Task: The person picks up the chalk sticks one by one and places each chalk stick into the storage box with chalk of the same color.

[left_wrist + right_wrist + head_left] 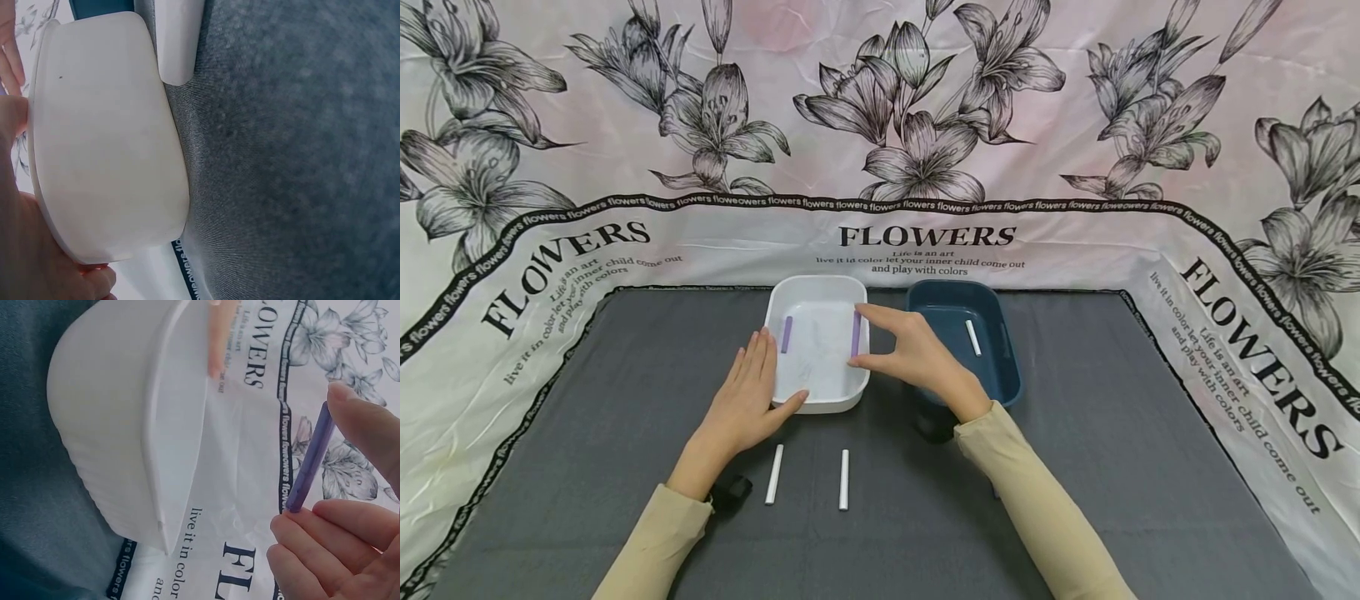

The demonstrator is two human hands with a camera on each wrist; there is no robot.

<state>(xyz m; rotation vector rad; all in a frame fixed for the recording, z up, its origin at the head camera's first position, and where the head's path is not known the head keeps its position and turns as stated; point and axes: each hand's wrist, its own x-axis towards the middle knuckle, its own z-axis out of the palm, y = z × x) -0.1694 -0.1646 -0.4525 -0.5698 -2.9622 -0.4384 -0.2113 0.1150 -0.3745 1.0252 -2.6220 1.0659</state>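
Observation:
My right hand (913,350) pinches a purple chalk stick (310,459) by its two ends, between thumb and fingers. In the head view it is over the right side of a white rectangular container (816,402). A second purple chalk stick (786,334) lies inside, near the left wall. My left hand (748,396) rests against the container's left and front rim, its fingers straight and thumb spread. Two white chalk sticks (774,474) lie on the dark cloth in front of it. Another white chalk stick (973,337) lies in a dark blue container (1011,367).
The dark blue container stands just right of the white one, partly behind my right forearm. A small bluish thing (996,493) peeks out beside the right sleeve, mostly hidden. Dark grey cloth (1112,433) covers the table, bordered by a flower-printed sheet (730,242).

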